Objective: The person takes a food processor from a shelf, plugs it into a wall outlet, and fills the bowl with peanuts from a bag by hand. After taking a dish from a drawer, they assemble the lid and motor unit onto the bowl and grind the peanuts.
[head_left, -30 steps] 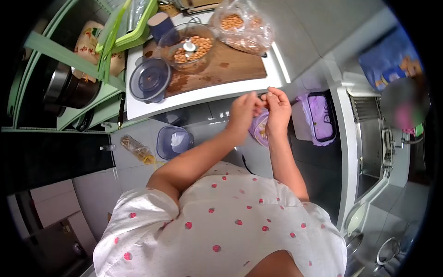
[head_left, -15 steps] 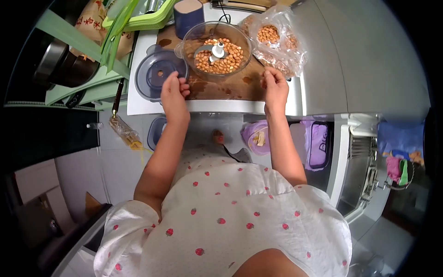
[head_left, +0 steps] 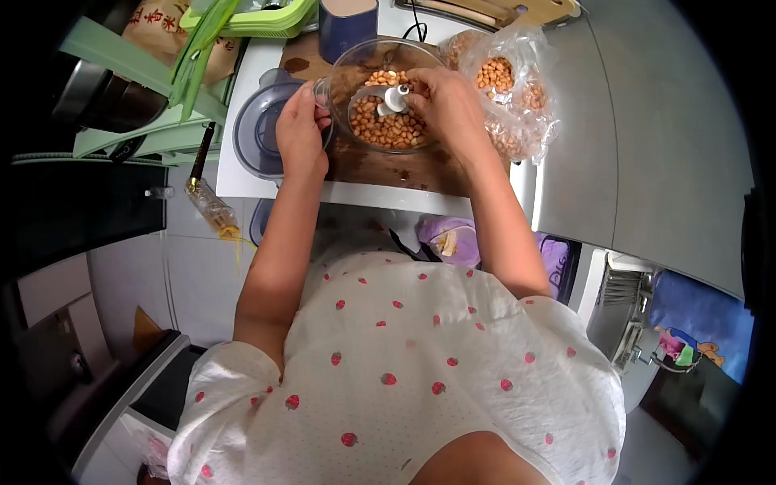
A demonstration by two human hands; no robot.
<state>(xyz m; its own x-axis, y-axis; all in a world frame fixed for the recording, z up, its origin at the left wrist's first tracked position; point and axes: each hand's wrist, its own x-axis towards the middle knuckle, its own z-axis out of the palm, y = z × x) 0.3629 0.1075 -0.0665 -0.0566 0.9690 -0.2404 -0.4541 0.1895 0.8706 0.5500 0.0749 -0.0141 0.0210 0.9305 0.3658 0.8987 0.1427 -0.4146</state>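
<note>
A clear food processor bowl point(head_left: 368, 50) holds peanuts point(head_left: 388, 129) around a chopper blade with a white hub point(head_left: 394, 99). My left hand point(head_left: 304, 133) is closed at the bowl's left side tab, its fingertips against it. My right hand point(head_left: 449, 105) reaches over the rim into the bowl, fingers bent and pinched at the top of the white hub. Part of the hub and some peanuts are hidden behind those fingers. Left of the bowl, partly under my left hand, lies a round translucent lid point(head_left: 257, 129).
The bowl stands on a wet brown board point(head_left: 364, 171). Plastic bags of peanuts point(head_left: 517, 97) lie to its right. Behind it are a dark blue motor base point(head_left: 347, 31) and a black cord point(head_left: 415, 20). A green basket point(head_left: 271, 23) and green shelf rack point(head_left: 129, 65) are at left.
My right hand has moved left and up from the board's right side into the bowl. My left hand has come up to the bowl's side tab from over the lid.
</note>
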